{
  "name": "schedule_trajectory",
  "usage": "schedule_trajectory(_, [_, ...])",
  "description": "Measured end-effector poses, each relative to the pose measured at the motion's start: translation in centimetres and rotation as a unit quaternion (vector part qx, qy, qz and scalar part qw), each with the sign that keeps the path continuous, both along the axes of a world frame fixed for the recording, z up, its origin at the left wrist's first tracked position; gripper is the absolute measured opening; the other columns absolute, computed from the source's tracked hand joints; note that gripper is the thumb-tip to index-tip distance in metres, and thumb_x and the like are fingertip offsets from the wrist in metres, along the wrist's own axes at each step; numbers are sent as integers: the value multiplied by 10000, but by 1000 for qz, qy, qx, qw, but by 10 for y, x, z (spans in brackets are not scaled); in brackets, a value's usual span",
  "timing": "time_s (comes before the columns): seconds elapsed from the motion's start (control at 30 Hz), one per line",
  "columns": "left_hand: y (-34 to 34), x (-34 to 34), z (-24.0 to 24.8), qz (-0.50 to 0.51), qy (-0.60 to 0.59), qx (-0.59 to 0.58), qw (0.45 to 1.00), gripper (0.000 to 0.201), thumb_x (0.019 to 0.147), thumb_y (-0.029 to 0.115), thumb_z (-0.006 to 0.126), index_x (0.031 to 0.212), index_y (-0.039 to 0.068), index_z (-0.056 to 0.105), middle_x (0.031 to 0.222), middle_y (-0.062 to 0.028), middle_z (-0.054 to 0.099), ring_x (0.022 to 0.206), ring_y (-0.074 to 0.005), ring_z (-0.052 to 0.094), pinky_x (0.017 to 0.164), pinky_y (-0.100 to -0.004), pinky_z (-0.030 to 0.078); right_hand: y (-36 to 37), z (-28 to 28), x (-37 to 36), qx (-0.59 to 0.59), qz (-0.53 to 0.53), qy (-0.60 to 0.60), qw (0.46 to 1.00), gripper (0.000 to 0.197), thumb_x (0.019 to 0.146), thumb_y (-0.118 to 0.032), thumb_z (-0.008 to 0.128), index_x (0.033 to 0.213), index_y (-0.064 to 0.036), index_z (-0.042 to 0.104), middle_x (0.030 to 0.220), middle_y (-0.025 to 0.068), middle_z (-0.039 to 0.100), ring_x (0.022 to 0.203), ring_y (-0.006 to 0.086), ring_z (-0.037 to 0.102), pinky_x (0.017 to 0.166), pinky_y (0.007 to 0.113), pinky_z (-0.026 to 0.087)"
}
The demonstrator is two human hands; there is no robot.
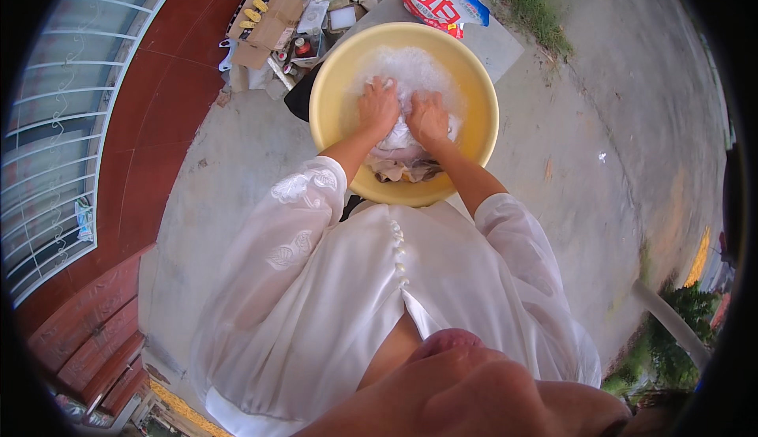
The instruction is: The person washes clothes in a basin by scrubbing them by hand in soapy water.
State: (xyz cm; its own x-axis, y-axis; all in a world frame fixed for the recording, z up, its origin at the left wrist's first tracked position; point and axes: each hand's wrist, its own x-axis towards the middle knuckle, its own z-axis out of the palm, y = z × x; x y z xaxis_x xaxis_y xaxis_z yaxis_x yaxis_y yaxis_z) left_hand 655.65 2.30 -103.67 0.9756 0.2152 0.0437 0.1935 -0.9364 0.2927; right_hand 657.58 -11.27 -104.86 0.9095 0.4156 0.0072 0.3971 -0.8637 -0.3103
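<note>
A round yellow basin point(483, 113) stands in front of me, with foamy suds point(407, 64) gathered toward its far side. My left hand point(379, 109) is in it, fingers curled on wet white cloth point(401, 135) among the foam. Close beside, my right hand point(429, 120) is closed on the same cloth, its fingertips partly hidden by suds. More wet fabric point(407, 170), pale pinkish and darker brown, lies bunched at the basin's near side. How much cloth sits under the foam cannot be seen.
Beyond the basin a red, white and blue plastic bag point(444, 1) rests on a grey slab point(505, 46). To its left are a cardboard box point(272, 22) with yellow corn cobs point(254, 12) and cluttered bottles point(302, 46). A red tiled wall point(150, 90) with a barred window borders the left.
</note>
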Motion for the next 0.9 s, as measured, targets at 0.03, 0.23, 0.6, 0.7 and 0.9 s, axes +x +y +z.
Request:
schedule_trajectory(0.03, [4, 5, -8, 1, 5, -1, 1000, 238, 880, 216, 510, 1048, 81, 612, 1145, -162, 551, 1046, -377, 560, 781, -501, 514, 2, -4, 5, 21, 2, 11, 1000, 335, 854, -239, 571, 1147, -86, 623, 1137, 184, 599, 1033, 406, 543, 765, 508, 516])
schedule_trajectory(0.23, [11, 24, -25, -23, 57, -5, 998, 192, 874, 174, 489, 981, 93, 626, 890, -169, 654, 828, -363, 658, 708, -495, 529, 6, -26, 28, 143, -57, 66, 986, 222, 841, -224, 583, 907, -25, 656, 790, 211, 651, 729, 440, 617, 684, 507, 518])
schedule_trajectory(0.6, [25, 35, 14, 70, 82, -280, 954, 496, 937, 478, 449, 875, 53, 696, 880, -227, 673, 876, -400, 654, 785, -497, 481, -13, 3, 60, 395, -189, 241, 866, 460, 887, -406, 586, 687, 3, 643, 598, 74, 598, 579, 208, 555, 607, 372, 442])
schedule_trajectory(0.7, [38, 25, 23, 90, 37, -345, 934, 565, 940, 517, 441, 850, 8, 669, 800, -236, 655, 806, -383, 651, 746, -466, 469, -48, 33, 72, 547, -307, 273, 730, 338, 870, -344, 613, 765, -28, 673, 689, 21, 566, 628, 140, 511, 570, 309, 418])
schedule_trajectory(0.9, [62, -35, 67, 200, 14, -519, 831, 431, 956, 384, 536, 750, 9, 587, 614, -9, 500, 628, -137, 513, 597, -339, 415, -100, 89, 43, 626, -274, 304, 664, 238, 846, -200, 638, 967, 2, 671, 834, 45, 620, 701, 131, 559, 620, 261, 456])
